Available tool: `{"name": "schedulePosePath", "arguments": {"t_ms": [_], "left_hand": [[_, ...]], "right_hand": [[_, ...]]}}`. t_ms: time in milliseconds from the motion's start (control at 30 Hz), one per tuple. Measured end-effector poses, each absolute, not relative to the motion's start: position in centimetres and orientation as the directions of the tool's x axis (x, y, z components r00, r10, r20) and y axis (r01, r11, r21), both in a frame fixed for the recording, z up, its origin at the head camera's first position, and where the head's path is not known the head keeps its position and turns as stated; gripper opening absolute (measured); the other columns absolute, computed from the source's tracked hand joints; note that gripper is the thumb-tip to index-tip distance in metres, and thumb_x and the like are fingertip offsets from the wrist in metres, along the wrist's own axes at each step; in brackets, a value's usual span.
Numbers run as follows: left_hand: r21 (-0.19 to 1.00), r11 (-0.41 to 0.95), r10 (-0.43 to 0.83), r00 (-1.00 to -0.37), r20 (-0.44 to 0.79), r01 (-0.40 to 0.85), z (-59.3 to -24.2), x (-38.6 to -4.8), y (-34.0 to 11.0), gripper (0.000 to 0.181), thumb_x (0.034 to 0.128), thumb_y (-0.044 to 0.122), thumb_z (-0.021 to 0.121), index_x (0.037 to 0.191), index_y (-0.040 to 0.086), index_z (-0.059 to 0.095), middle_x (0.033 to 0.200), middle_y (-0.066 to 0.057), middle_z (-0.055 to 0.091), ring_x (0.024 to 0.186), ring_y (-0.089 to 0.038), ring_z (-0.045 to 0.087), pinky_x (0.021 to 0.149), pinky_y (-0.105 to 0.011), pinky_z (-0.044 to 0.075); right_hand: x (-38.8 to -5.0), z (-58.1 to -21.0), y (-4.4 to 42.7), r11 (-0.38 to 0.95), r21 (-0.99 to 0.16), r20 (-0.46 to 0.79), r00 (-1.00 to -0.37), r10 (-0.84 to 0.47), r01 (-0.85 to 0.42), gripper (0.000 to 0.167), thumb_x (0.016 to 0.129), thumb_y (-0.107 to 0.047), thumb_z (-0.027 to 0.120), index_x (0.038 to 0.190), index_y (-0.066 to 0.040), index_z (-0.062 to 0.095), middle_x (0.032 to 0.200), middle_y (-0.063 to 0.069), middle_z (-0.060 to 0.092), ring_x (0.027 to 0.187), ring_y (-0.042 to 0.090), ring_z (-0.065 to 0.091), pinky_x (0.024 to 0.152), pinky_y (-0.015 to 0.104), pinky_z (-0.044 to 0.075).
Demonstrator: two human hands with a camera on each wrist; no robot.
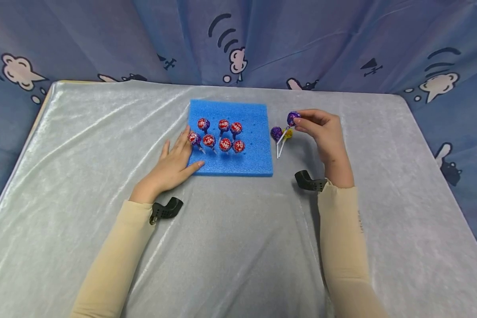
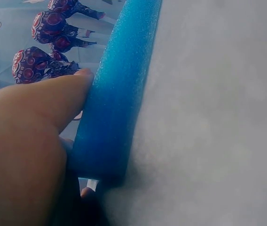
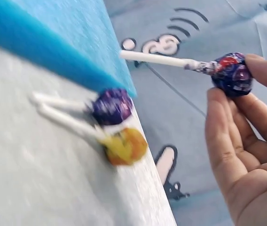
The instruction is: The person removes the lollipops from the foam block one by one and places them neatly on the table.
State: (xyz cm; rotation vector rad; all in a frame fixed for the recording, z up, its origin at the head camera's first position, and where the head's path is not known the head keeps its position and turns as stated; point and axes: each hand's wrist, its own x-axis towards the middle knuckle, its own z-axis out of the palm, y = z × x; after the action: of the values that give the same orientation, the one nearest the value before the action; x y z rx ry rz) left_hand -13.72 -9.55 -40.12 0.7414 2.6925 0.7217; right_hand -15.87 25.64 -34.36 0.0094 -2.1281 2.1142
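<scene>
A blue foam block [image 1: 258, 163] lies flat on the table, with several red-and-purple wrapped lollipops [image 1: 225, 144] standing in it by their sticks. My left hand [image 1: 172, 165] rests at the block's left edge, its fingers spread and the thumb over the front left corner. Right of the block, my right hand [image 1: 322, 132] pinches a purple-and-red wrapped lollipop [image 3: 232, 75] by its candy head, the white stick pointing toward the block. Beneath it, a purple lollipop [image 3: 112, 106] and a yellow lollipop [image 3: 126, 147] lie side by side on the table.
A pale grey velvety cloth [image 1: 238, 247] covers the table. Behind the far edge hangs a blue-purple printed curtain [image 1: 302, 44]. Small holes dot the right part of the foam. A black wrist mount [image 1: 310, 181] juts out from the right sleeve.
</scene>
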Motion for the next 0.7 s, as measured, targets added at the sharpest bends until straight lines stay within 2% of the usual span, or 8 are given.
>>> {"name": "schedulePosePath", "arguments": {"t_ms": [267,433,567,700], "left_hand": [[0.526,0.745,0.536,-0.838,-0.106,0.41,-40.2,-13.8,-9.6,0.075,0.0997,0.044,0.037,0.146,-0.011,0.014,0.155,-0.012,-0.021,0.143,-0.027,-0.009,0.11,-0.051,-0.013],[0.53,0.742,0.539,-0.836,-0.105,0.411,-40.2,-13.8,-9.5,0.075,0.0996,0.044,0.037,0.146,-0.011,0.014,0.155,-0.011,-0.02,0.143,-0.026,-0.01,0.11,-0.051,-0.013],[0.531,0.741,0.538,-0.837,-0.102,0.412,-40.2,-13.8,-9.5,0.075,0.0996,0.044,0.038,0.146,-0.011,0.015,0.155,-0.011,-0.02,0.143,-0.025,-0.01,0.11,-0.051,-0.013],[0.532,0.741,0.536,-0.838,-0.1,0.41,-40.2,-13.8,-9.6,0.075,0.0996,0.043,0.038,0.146,-0.011,0.014,0.155,-0.011,-0.02,0.143,-0.025,-0.01,0.11,-0.051,-0.013]], "right_hand": [[-15.9,-34.8,27.5,-0.043,-0.999,-0.005,-0.991,0.13,-0.001,0.007,0.08,0.002,0.072,0.087,-0.001,0.073,0.083,0.006,0.068,0.074,0.014,0.065,0.069,0.023,0.055],[-16.0,-36.0,28.8,-0.106,-0.991,-0.091,-0.988,0.127,0.078,0.009,0.083,0.005,0.067,0.084,-0.001,0.073,0.083,0.006,0.069,0.072,0.015,0.066,0.07,0.025,0.055],[-16.1,-37.0,30.0,-0.134,-0.974,-0.192,-0.978,0.079,0.18,0.011,0.085,0.004,0.065,0.082,-0.004,0.073,0.082,0.005,0.07,0.071,0.015,0.067,0.069,0.026,0.055],[-16.3,-37.8,30.5,-0.142,-0.966,-0.219,-0.975,0.023,0.214,0.013,0.086,0.005,0.063,0.082,-0.004,0.072,0.082,0.006,0.07,0.07,0.015,0.068,0.068,0.025,0.055]]}}
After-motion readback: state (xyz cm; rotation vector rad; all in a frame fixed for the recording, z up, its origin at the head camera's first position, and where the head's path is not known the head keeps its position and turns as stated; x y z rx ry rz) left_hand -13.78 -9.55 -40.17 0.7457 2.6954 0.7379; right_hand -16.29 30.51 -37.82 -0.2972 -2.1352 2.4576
